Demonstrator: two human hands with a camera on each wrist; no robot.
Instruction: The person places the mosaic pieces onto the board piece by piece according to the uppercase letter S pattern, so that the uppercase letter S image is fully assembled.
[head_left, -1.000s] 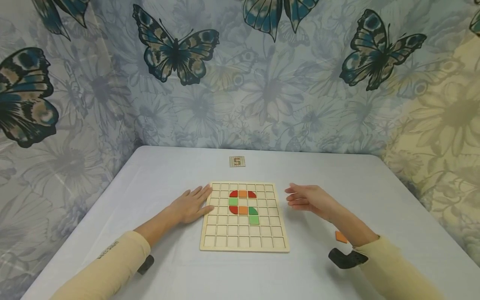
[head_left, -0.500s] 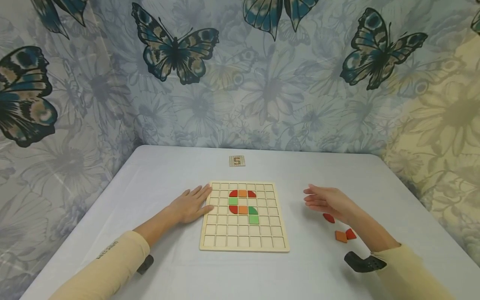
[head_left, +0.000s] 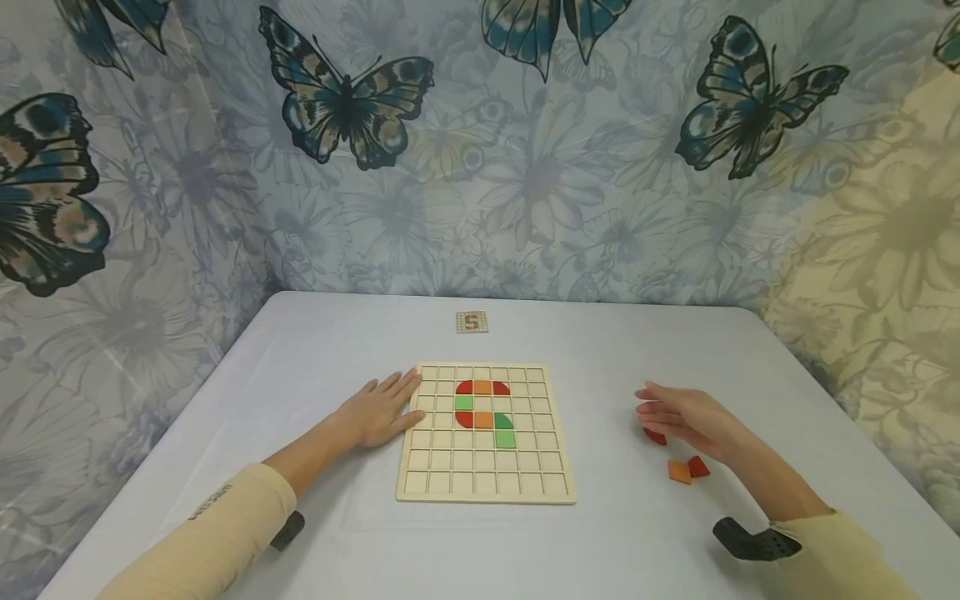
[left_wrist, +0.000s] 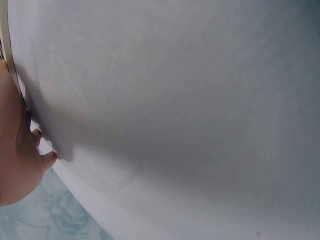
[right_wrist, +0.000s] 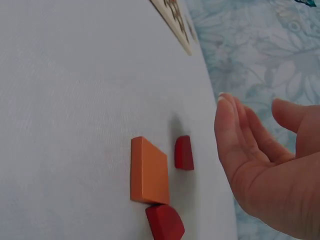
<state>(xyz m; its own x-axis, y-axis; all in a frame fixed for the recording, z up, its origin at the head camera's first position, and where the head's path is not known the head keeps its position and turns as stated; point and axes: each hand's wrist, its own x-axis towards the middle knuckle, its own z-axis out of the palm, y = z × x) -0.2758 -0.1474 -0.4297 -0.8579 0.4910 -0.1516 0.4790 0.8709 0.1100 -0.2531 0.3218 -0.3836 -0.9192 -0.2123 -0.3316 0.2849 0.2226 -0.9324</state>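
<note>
White table [head_left: 615, 542]: board [head_left: 483, 462] touching outspread left hand [head_left: 379, 412]; red tile [head_left: 656, 437] near relaxed right hand [head_left: 692, 418].

Left hand [head_left: 381, 413] flat, right hand [head_left: 688, 418] midair

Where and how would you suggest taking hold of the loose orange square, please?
I'd pinch the orange square by its near and far edges, as the head view shows them, coming straight down from above. It lies flat on the table with those straight edges exposed, whereas a red piece crowds its right side, so fingers there would probably nudge that piece.
</note>
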